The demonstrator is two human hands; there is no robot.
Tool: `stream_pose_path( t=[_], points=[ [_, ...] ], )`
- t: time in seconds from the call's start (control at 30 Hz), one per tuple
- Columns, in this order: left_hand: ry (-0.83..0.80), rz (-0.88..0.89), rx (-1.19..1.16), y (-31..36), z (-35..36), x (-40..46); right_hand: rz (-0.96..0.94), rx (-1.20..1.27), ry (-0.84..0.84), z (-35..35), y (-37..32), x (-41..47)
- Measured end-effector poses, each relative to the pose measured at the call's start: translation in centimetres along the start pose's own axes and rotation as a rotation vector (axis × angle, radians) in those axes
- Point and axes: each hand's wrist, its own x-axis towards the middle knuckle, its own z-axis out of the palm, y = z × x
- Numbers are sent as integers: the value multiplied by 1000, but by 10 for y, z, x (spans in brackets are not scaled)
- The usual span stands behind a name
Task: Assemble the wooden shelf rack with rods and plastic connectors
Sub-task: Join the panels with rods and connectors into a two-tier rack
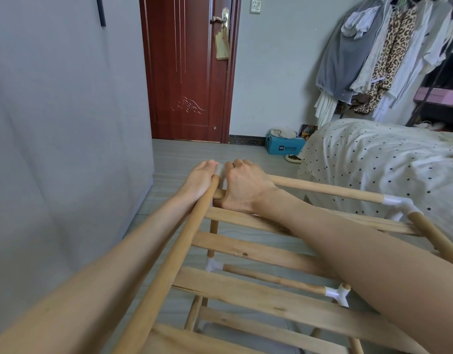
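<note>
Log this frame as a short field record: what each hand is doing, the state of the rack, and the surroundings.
left hand: left hand lies along the end of the long wooden rod, at the far-left white plastic corner connector
right hand: right hand is curled, gripping at the same connector
top rail: round wooden rail runs right into another white plastic connector
shelf: flat wooden slats lie across the frame
lower joints: white connectors join lower rods
surroundings: dark red door, polka-dot bedspread, hanging clothes
</note>
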Motion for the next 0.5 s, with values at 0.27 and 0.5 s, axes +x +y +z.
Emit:
stream_pose_path(
  t=[0.27,0.5],
  points=[
    [-129,-94,16,7,-12,-16,46,34,-100,1,9,6],
    [-347,-128,153,28,-58,-98,10,70,-299,-26,-6,-17]
  ],
)
